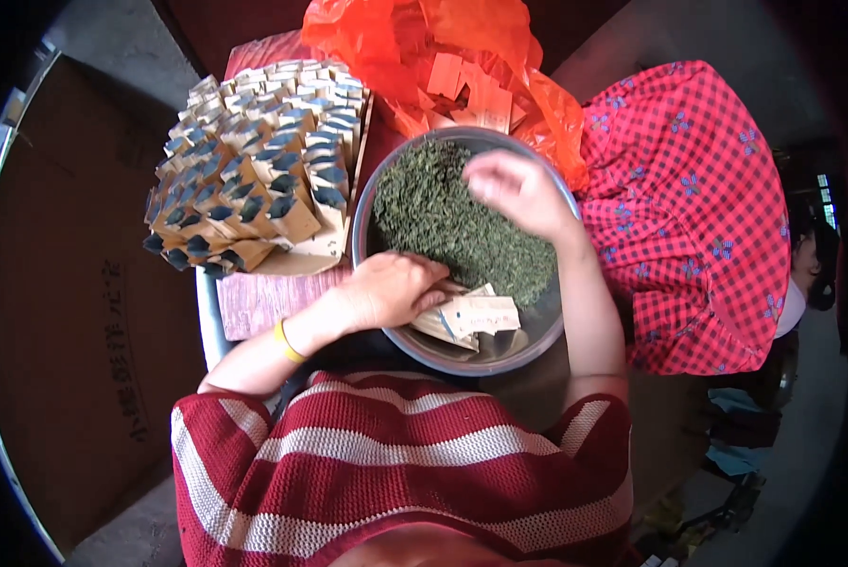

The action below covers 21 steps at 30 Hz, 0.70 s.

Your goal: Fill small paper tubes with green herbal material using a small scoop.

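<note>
A wide metal bowl (pixel 532 357) holds a heap of dark green dried leaves (pixel 424 198). Over its near left rim, my left hand (pixel 396 288) is closed, its curled fingers around a small brown paper bag that is mostly hidden. Several flat tan paper bags (pixel 485 316) lie in the bowl right beside these fingers. My right hand (pixel 514 189) is above the far right part of the leaves, its fingers pointing left. Motion smears those fingers, so whether they pinch any leaves is unclear.
Rows of upright, open-topped paper bags (pixel 254 180) crowd a cardboard tray at the left. Behind the bowl lies an orange-red plastic bag (pixel 500 38) with paper pieces inside. Red checked cloth (pixel 689 208) stands at the right, a large cardboard box (pixel 74 283) at the far left.
</note>
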Motion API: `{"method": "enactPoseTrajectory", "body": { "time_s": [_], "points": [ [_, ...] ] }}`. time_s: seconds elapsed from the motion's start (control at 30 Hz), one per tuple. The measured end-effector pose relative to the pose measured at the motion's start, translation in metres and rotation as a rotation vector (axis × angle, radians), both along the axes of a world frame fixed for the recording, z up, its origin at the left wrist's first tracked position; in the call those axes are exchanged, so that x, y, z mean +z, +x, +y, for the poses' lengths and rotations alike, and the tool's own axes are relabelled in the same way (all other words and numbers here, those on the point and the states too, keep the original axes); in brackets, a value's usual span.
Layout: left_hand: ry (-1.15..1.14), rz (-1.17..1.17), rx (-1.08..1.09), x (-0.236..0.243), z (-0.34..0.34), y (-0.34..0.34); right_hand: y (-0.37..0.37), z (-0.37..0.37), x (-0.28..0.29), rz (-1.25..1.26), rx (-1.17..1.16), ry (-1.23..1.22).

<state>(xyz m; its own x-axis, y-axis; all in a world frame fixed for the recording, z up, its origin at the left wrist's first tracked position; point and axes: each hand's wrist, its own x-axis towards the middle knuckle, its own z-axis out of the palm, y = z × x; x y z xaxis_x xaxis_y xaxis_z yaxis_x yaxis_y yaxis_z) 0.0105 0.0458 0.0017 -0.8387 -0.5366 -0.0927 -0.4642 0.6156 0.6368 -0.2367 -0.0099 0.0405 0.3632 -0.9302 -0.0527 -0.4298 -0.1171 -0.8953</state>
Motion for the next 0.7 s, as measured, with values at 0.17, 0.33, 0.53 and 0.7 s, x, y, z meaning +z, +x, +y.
{"method": "enactPoseTrajectory", "body": {
  "time_s": [0.17,0.33,0.53,0.7],
  "points": [
    [-0.005,0.049,-0.017,0.004,-0.002,-0.005,-0.065,-0.13,-0.048,0.285,-0.392,-0.061],
    [-0.044,-0.027,-0.048,0.002,0.0,0.001,-0.041,-0.165,-0.063,0.754,-0.43,0.059],
    [0.089,-0.016,-0.115,0.001,-0.005,-0.002,-0.049,-0.201,-0.109,0.729,-0.604,-0.055],
    [0.127,0.005,-0.093,0.003,-0.005,0.002,-0.044,-0.23,-0.123,0.67,-0.622,0.222]
  ]
}}
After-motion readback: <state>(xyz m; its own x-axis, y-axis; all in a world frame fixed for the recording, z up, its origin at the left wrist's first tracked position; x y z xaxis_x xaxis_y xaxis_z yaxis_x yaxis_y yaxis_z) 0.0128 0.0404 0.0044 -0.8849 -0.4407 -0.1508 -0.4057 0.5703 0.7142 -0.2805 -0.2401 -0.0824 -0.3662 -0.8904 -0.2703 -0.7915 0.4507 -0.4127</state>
